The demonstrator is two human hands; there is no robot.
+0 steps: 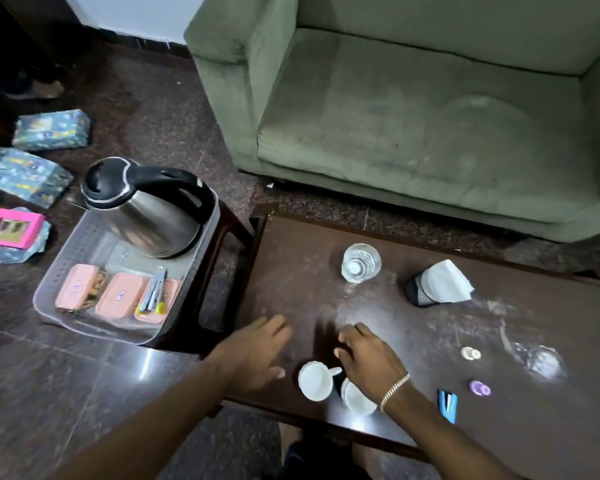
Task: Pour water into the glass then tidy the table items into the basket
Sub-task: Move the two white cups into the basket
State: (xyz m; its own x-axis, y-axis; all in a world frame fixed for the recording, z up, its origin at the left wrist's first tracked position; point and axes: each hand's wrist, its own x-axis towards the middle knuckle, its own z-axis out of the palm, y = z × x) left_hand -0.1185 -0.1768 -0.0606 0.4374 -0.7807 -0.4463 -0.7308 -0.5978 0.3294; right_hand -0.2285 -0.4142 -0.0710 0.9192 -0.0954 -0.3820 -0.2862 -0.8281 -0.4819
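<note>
Hovering over the near edge of the dark wooden coffee table [430,427]: both hands, neither gripping anything.

- Left hand [257,351]: palm down, fingers spread and released, above the table's near-left corner. Touching the surface or just above it, can't tell, frame is motion-blurred.
- Right hand [368,362]: fingers loosely curled, slack, directly over two white paper cups. Bracelet [394,391] on the wrist.
- Cups: one [315,380] lies on its side, mouth facing the camera, just left of the right hand. The second [355,398] is partly under the wrist, dark sleeve visible. Contact with the hand unclear.
- Water bottle [361,262]: clear plastic, upright, capped, mid-table far side, well apart from both hands.
- Glass [542,363]: clear, at right, heavily blurred; upright or tipped, can't tell.
- Black mesh holder [420,289] lying on its side with white tissue [447,282] sticking out, right of the bottle.
- Small items at near right: cream bottle cap [470,353], purple ring-shaped piece [479,388], blue stapler [447,405].
- Basket [84,244]: translucent plastic tray on a dark stool [222,244] left of the table. Holds a steel electric kettle [146,213], three pink lidded boxes [118,296] and a metal tool with yellow tips [155,291] resting on the rightmost box.
- Green sofa [413,109] behind the table.
</note>
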